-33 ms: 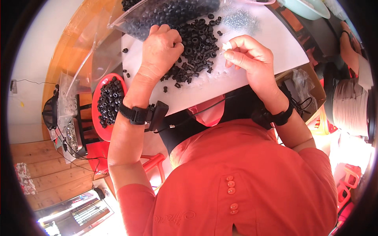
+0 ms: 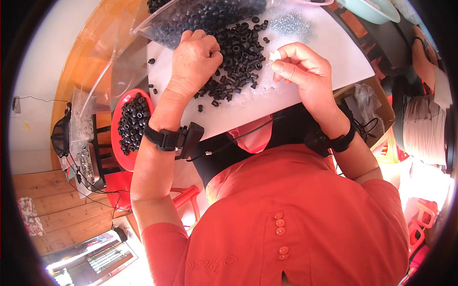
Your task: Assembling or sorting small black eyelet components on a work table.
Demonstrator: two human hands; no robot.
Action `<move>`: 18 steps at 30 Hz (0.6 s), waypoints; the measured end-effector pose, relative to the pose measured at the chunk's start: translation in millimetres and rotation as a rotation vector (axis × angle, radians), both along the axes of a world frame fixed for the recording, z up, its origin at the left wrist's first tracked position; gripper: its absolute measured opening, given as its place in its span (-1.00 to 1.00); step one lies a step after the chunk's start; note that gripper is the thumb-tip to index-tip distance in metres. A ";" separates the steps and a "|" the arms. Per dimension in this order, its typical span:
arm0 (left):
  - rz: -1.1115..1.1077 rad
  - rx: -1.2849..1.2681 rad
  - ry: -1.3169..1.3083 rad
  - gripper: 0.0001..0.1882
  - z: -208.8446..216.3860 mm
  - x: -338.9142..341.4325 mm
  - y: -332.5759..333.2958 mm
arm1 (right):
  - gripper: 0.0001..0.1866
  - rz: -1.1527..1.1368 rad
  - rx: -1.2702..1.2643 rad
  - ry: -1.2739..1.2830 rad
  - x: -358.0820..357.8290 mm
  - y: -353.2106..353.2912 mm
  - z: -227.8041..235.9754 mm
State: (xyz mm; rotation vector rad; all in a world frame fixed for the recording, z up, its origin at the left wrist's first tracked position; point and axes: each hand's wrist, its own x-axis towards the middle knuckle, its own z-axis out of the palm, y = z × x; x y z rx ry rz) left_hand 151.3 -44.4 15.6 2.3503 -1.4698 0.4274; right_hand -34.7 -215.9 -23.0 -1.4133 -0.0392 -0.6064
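Note:
My left hand (image 2: 195, 59) is closed, its knuckles up, at the left edge of a pile of small black ring-like parts (image 2: 236, 52). Whatever its fingertips hold, if anything, is hidden behind the hand. To the right of the pile, my right hand (image 2: 305, 69) pinches a small whitish, see-through piece (image 2: 274, 56) between thumb and forefinger, a little above the white tabletop (image 2: 343, 62). Beyond the left hand lies a clear plastic bag (image 2: 200, 21) full of more black parts. Small clear pieces (image 2: 291, 24) lie heaped behind the right hand.
Left of my left forearm, a red bowl (image 2: 116, 138) holds black rings. A pale green bowl (image 2: 377, 12) stands at the far right. Near the table's right edge is a cardboard box (image 2: 384, 107) with crumpled plastic. Another person's arm (image 2: 424, 62) shows at the right rim.

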 end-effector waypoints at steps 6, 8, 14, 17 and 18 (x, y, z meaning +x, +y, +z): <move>-0.021 -0.055 0.031 -0.86 1.6 -6.4 -2.2 | -0.88 -0.001 -0.014 0.006 0.4 -1.7 0.2; -0.016 -0.038 0.041 -0.85 2.6 -7.9 -3.5 | -0.88 0.003 -0.012 -0.001 0.0 -1.7 -0.5; -0.029 0.035 0.005 -0.85 -0.6 -2.5 -4.0 | -0.88 0.017 0.016 -0.004 -0.2 -1.0 -1.9; -0.046 0.044 0.018 -0.87 1.1 -0.2 -4.9 | -0.89 0.004 0.015 0.010 -0.9 -0.6 -0.6; -0.046 0.046 0.018 -0.87 1.0 1.4 -4.6 | -0.89 0.003 0.007 0.018 -1.4 -0.4 1.0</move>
